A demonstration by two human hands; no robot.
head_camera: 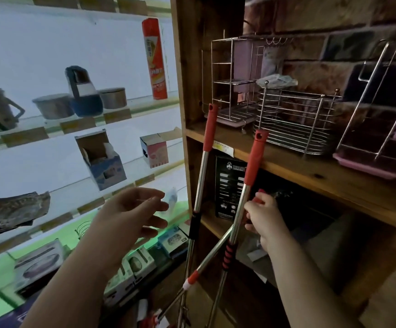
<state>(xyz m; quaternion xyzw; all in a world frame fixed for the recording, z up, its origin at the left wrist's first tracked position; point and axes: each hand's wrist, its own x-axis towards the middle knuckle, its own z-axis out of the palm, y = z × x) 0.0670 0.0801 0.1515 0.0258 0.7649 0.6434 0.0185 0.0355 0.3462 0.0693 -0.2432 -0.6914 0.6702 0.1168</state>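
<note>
From the head camera: grips with the right hand (263,217), fingers curled, the red end of a slanted steel pole (212,255), low and near in front of the wooden shelf (310,171), crossing the red-capped middle pole (255,159), right of the red-capped left pole (207,133). Holds the left hand (130,214) open, fingers spread, on nothing, just left of the poles. Shows print too blurred to read on the red spray can (155,60) far left, the black box (230,185) and the yellow shelf label (223,147).
</note>
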